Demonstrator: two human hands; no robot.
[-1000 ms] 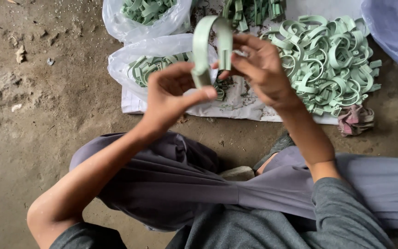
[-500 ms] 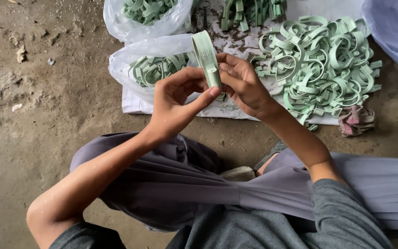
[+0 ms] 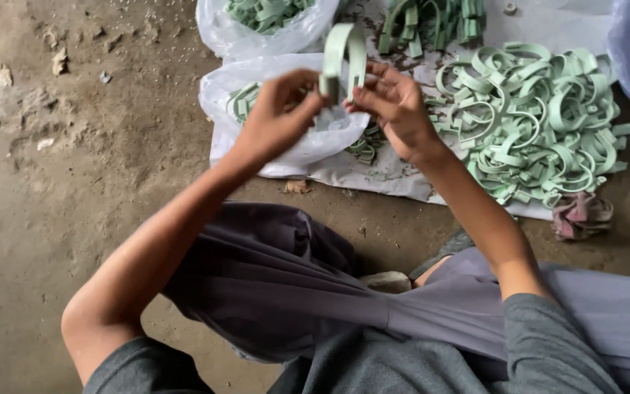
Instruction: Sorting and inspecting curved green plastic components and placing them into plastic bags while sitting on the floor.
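Observation:
I hold a pale green strip (image 3: 345, 52) bent into an upright loop between both hands, above a white plastic bag (image 3: 271, 80). My left hand (image 3: 280, 117) pinches the loop's left end. My right hand (image 3: 395, 106) pinches its right end, fingers close to the left hand's. A big heap of the same green curled strips (image 3: 541, 124) lies to the right on a white sheet (image 3: 373, 171).
A second plastic bag with green strips (image 3: 267, 18) stands at the top. Folded green pieces (image 3: 432, 22) lie at the top middle. A crumpled cloth (image 3: 583, 215) sits by the heap. Bare dirt floor (image 3: 74, 168) spreads left; my grey-clad legs (image 3: 293, 284) are below.
The strip was a wide loop, then pressed flat and tilted between the hands; now it stands as a narrow upright loop, with both hands slightly higher and closer together.

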